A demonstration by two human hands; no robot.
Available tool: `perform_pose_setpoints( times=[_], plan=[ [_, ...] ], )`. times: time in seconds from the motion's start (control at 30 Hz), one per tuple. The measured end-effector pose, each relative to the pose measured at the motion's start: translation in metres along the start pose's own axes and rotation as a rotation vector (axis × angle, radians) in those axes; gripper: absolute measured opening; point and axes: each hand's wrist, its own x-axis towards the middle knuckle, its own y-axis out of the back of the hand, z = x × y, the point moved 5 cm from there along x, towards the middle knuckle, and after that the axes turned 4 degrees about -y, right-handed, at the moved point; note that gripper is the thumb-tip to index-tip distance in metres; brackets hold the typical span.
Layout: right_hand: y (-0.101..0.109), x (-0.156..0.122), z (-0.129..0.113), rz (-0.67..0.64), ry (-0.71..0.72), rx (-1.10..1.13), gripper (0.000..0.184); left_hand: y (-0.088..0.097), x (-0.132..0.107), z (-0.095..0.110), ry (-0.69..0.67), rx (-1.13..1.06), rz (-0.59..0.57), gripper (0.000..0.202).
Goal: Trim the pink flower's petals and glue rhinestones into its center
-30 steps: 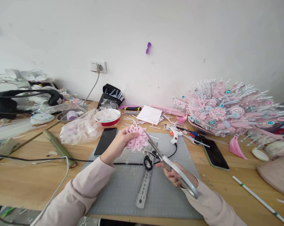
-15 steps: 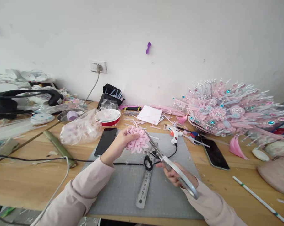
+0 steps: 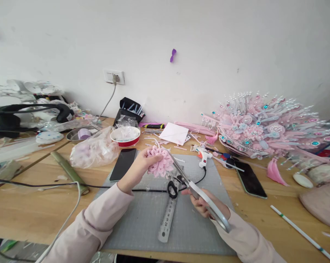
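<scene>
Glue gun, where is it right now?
In the head view, the glue gun lies right of centre, by the far right corner of the mat, beyond the right hand and left of the phone on that side.

In our left hand (image 3: 139, 166) we pinch a pink flower (image 3: 160, 163), in our right hand (image 3: 201, 206) we grip scissors (image 3: 194, 187); beyond the right fingers lies a glue gun (image 3: 204, 157), left of them a ruler (image 3: 166, 221).

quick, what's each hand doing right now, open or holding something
Left hand: closed, pinching the pink flower at its edge.
Right hand: closed, holding the scissors by the handles.
</scene>
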Motion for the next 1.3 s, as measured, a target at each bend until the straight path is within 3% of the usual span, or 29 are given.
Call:
perform_pose_setpoints(
  times=[0.3,0.53,0.93,1.1,1.23,1.3],
  plan=[
    [0.002,0.001,0.002,0.008,-0.012,-0.02,0.055,-0.004,-0.002,-0.001,0.02,0.015,-0.001,0.028],
    [-0.004,-0.002,-0.004,0.037,0.134,-0.191,0.064,-0.006,-0.003,0.0,0.045,-0.019,-0.033,0.024],
    [0.0,0.003,0.001,0.018,0.17,-0.183,0.061,-0.003,-0.001,-0.004,0.064,-0.076,-0.098,0.021],
    [-0.008,-0.003,-0.003,-0.059,0.115,-0.051,0.063,-0.004,-0.003,0.0,-0.09,0.021,-0.039,0.031],
    [-0.013,-0.008,-0.009,-0.14,0.133,0.07,0.06,0.0,-0.004,0.0,-0.265,0.208,0.039,0.054],
    [-0.015,-0.007,-0.008,-0.201,0.117,0.123,0.059,0.0,-0.004,0.002,-0.377,0.339,0.041,0.051]
  ],
)
